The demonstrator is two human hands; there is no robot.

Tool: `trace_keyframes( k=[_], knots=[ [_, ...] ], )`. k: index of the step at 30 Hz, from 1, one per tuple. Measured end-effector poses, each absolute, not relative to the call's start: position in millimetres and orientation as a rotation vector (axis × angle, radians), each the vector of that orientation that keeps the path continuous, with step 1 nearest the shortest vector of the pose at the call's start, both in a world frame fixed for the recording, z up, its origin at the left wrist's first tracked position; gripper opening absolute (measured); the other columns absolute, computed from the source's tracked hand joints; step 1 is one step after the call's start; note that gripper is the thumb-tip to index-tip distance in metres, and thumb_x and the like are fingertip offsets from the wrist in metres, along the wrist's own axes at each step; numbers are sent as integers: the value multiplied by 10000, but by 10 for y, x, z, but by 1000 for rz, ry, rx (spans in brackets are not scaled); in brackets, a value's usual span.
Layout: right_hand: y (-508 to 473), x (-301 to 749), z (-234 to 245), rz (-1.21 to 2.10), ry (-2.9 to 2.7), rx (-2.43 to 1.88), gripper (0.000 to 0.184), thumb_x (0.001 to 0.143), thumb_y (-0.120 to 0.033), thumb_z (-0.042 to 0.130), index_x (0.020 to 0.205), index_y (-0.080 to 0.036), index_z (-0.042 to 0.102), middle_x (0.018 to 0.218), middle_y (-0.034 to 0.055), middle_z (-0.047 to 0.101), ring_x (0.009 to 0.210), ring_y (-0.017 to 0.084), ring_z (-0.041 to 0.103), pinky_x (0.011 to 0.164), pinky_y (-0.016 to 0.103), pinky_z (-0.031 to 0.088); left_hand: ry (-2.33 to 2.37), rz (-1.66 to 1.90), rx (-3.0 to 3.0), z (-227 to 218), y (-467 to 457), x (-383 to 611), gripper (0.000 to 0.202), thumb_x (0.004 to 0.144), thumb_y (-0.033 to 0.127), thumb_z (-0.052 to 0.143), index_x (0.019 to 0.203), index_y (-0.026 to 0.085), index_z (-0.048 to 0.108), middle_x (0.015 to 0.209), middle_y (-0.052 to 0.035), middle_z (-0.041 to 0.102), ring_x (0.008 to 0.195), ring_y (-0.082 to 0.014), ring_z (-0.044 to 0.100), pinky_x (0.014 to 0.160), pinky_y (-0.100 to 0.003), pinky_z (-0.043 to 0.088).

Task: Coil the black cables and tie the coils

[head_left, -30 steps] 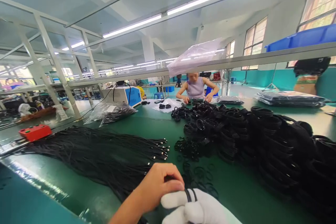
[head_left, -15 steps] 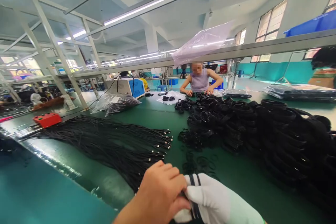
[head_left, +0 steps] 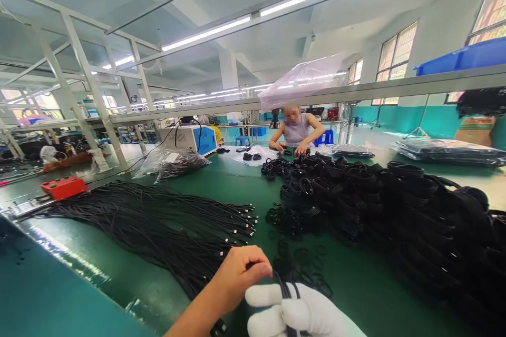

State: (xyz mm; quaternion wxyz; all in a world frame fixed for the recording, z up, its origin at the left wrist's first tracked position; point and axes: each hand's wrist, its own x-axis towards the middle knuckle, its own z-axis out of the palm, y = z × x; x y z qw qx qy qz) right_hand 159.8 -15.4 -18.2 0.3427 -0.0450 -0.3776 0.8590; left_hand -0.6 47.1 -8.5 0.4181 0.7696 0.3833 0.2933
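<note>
At the frame's bottom centre, black cable [head_left: 285, 290] lies looped over the gloved right hand [head_left: 314, 311], whose fingers grip it; the bare left hand [head_left: 238, 280], just beside, seems to pinch the same cable. Coiling looks like the step in hand — the next move calls for steady tension between the 2 hands.

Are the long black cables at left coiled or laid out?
Laid out: the long thin black cables stretch lengthwise, side by side, across the green tabletop.
</note>
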Motion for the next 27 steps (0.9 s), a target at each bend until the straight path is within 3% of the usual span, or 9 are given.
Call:
trace_keyframes(
  k=[3,6,9,13,17,20,24,27],
  knots=[
    [-171,1571,-196,2322,-768,-134,361,658,-285,772,935,-144,588,639,-61,391,516,44,346,555,207,299,1016,611,2044,-28,511,-12,260,791,322,510,660,139,641,611,26,571,610,-118,479,557,-201,349],
    [-166,1612,-183,2193,-593,-211,378,669,-274,760,999,-163,612,679,-34,545,537,65,456,612,253,390,1042,532,2054,-106,485,-46,288,837,283,444,642,143,602,579,38,545,569,-109,454,510,-193,328],
    [-130,1732,-108,2013,-509,-370,392,694,-268,741,1058,-174,629,945,59,680,763,163,626,804,387,455,1212,545,2284,-283,335,-97,291,883,243,381,704,169,599,684,10,607,635,-137,525,582,-217,372],
    [-69,1837,-19,1890,-485,-464,416,673,-270,762,1057,-167,641,1128,102,662,987,252,633,961,470,407,1225,636,2853,-468,32,-75,258,894,177,363,796,215,599,721,-2,647,618,-153,592,590,-243,397],
    [-85,1781,-67,1835,-545,-629,413,677,-265,764,1051,-155,627,1049,104,689,925,240,657,944,440,418,1086,788,3089,-371,-129,42,219,867,156,433,689,210,547,611,20,606,507,-139,545,515,-268,351],
    [-156,1720,-153,1996,-726,-649,391,697,-232,748,1054,-132,624,936,84,699,826,187,650,865,354,437,1030,785,3023,-80,-94,30,162,824,267,590,679,203,560,627,22,608,550,-138,538,535,-260,341],
    [-235,1650,-268,2320,-833,-485,392,659,-267,768,972,-71,639,774,71,643,670,154,600,728,320,428,1004,545,2616,270,40,-113,110,738,236,716,714,201,615,697,47,597,631,-105,526,584,-201,360],
    [-240,1568,-363,2481,-788,-319,344,670,-276,757,909,-68,623,700,37,580,625,112,539,679,270,384,977,447,2120,256,150,-169,138,660,194,744,655,174,608,681,58,558,598,-79,491,534,-160,356]
  ],
)
